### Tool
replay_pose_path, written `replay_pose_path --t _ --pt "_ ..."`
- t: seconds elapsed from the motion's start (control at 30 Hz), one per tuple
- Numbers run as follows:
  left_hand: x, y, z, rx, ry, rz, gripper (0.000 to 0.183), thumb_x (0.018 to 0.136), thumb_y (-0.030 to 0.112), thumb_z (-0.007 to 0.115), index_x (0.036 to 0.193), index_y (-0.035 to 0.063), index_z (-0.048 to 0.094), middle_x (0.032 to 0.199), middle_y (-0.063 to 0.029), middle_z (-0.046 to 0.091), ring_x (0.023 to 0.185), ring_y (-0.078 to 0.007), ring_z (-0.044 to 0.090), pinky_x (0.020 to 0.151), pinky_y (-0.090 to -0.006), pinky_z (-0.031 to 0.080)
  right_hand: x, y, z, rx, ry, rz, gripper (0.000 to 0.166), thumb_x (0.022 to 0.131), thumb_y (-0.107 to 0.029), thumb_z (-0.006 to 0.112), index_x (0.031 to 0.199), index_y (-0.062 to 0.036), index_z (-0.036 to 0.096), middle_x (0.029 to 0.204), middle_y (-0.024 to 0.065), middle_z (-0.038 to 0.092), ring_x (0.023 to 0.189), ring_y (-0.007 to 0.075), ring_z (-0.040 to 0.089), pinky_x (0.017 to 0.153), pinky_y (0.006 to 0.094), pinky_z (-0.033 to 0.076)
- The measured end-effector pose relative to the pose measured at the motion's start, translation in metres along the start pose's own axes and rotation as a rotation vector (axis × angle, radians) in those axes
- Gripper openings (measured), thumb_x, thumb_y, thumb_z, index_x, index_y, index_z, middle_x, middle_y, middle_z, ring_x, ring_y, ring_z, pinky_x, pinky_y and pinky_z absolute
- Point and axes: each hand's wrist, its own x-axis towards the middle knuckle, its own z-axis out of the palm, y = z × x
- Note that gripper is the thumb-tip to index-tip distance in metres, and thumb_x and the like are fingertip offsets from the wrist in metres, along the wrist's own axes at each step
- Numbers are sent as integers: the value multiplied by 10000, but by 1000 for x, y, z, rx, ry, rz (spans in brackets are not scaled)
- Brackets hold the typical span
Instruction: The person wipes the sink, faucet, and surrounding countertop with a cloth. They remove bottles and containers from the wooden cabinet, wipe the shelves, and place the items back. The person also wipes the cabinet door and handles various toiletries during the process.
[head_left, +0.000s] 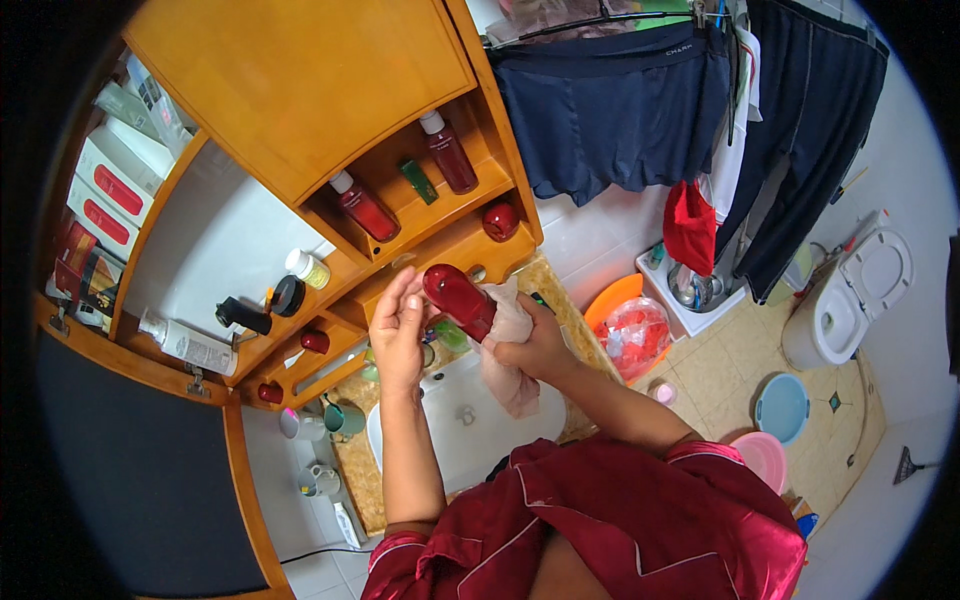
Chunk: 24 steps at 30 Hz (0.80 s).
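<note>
A glossy dark red bottle (459, 300) is held over the sink (469, 420), with a whitish cloth (510, 337) wrapped about its lower end. My right hand (536, 341) grips the bottle through this cloth, and part of the cloth hangs down. Beside the bottle's rounded end, my left hand (399, 330) is raised with its fingers apart, holding nothing. Two red bottles with white caps, one at the left (365, 210) and one at the right (450, 154), stand in the wooden cabinet's niche with a small green box (418, 181) between them.
A rounded red container (500, 221) sits on the lower shelf. The open cabinet door (142, 465) is at the left, near mugs (343, 418). Clothes (615, 112) hang at the upper right. An orange basin (611, 296), a blue basin (781, 409) and a toilet (832, 322) stand on the floor.
</note>
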Motion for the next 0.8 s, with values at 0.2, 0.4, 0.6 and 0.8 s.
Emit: replay_pose_path --t 0.2,0.4,0.6,0.8 --pt "-8 12 41 49 -42 101 426 921 190 523 1280 -2 398 1142 -152 555 1022 -257 575 899 -390 460 0 -9 7 -190 -22 -36 441 641 -110 639 1066 -31 549 940 57 595 843 123 556 763 290 452" --pt "-4 11 42 -131 -180 31 394 822 130 631 1144 38 423 961 -126 573 876 -230 596 810 -356 484 1 9 -5 -91 -102 74 459 629 -130 647 1062 -17 547 905 56 598 815 125 558 742 288 462" --pt "-2 7 46 -206 -235 61 426 768 158 649 1122 40 442 914 -136 556 831 -251 578 792 -384 474 1 13 -2 164 -128 130 468 621 -125 656 1058 -2 546 913 46 600 817 122 560 744 283 465" --pt "-5 36 45 -144 -128 71 501 800 280 534 1187 -29 454 1150 -219 545 1102 -323 523 927 -444 432 5 -18 9 -160 -121 -106 457 624 -133 676 1051 -28 550 910 61 608 815 157 584 750 294 461"
